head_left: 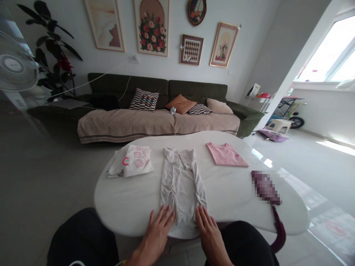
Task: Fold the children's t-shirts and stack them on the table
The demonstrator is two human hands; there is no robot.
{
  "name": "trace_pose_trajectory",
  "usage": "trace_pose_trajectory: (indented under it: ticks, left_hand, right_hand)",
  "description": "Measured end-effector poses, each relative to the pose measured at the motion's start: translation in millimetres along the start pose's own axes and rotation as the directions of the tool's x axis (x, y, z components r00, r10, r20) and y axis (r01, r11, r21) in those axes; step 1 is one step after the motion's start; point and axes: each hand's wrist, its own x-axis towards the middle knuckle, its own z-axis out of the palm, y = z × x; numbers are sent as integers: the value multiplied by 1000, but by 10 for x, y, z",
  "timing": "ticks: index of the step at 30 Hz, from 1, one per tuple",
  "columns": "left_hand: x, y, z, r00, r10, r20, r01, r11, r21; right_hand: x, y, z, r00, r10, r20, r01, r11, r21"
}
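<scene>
A light grey garment [181, 184] with a collar and gathered, ruched sides lies spread lengthwise on the white table. Its sleeves appear folded in along both sides. My left hand [159, 229] rests flat on its lower left edge, fingers stretched out. On the lower right edge lies my right hand [208, 231], also flat with the fingers extended. Neither hand grips the cloth. To the left sits a folded white garment [137, 160] with pink prints and a small rainbow. A folded pink T-shirt [226, 154] lies at the back right.
The white table [122, 207] has a rounded edge close to my knees. On its right, a blurred dark purple item [264, 184] has a strap hanging over the edge. Behind stands a green sofa [199, 88] with cushions; a fan [16, 62] is at the left.
</scene>
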Motion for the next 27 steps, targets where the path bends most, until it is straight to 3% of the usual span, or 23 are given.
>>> trace_pose_trajectory:
  ticks: [3, 6, 8, 10, 12, 15, 19, 23, 27]
  left_hand:
    - [-190, -37, -243, 987, 51, 149, -35, 993, -113]
    - [-339, -133, -494, 974, 117, 194, -52, 950, -308]
    - [-294, -232, -695, 978, 137, 154, -65, 915, -398]
    - [-77, -350, -941, 982, 151, 111, -91, 901, -425]
    - [304, -468, -1196, 986, 161, 29, -134, 895, -425]
    - [1022, -593, -1439, 994, -31, -104, -7, 938, -346]
    - [1740, -681, -1318, 978, -167, -126, 126, 950, -284]
    - [1978, -793, -1058, 953, -265, -146, 224, 942, -250]
    - [2063, -904, -980, 939, -312, -144, 266, 926, -269]
  right_hand:
    - [-4, 58, -423, 973, -121, 195, 79, 975, 208]
    - [49, 169, -943, 889, -231, 396, 9, 872, 489]
    - [211, 301, -1205, 885, -221, 409, -72, 804, 591]
    - [521, 473, -1304, 926, -139, 350, -129, 756, 642]
    - [946, 646, -1210, 947, -47, 318, -179, 744, 644]
    - [1601, 816, -820, 955, 124, 269, -248, 832, 496]
    - [2089, 841, -279, 939, 244, 243, -325, 859, 396]
    - [2199, 854, -35, 926, 273, 260, -356, 861, 365]
    - [2269, 902, 30, 917, 299, 265, -379, 859, 344]
